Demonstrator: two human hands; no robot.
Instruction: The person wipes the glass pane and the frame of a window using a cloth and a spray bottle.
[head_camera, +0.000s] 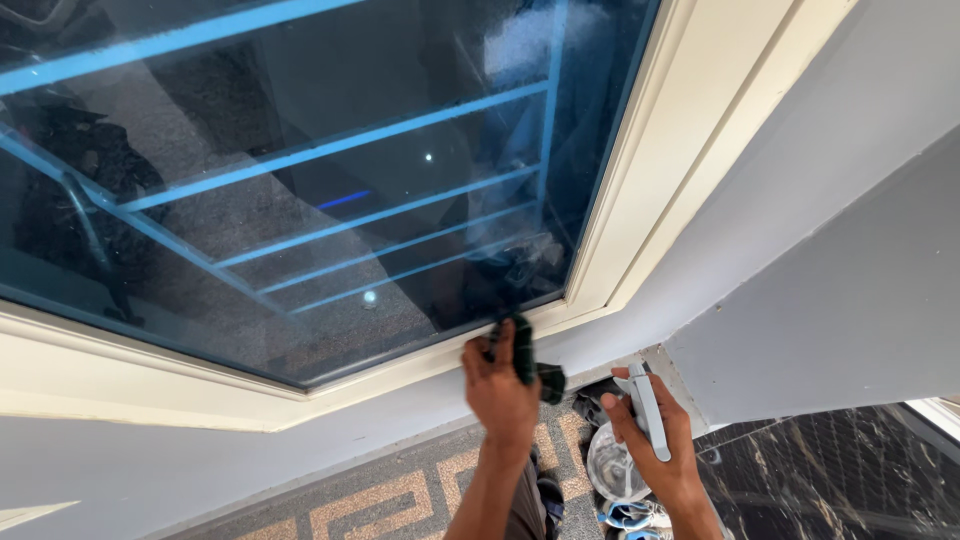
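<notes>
The left hand (500, 385) has its fingers closed on a dark cloth (527, 358), pressed at the lower corner of the window glass (300, 200). The right hand (650, 430) grips a clear spray bottle (615, 460); contents unclear.

cream window frame (620, 210) and grey wall (830, 290) close right, glass (300, 180) unobstructed left

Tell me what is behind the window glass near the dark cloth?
Behind the window glass, pale blue bars cross over a speckled dark surface. The left hand presses a dark cloth to the lower corner, hiding the glass there.
</notes>
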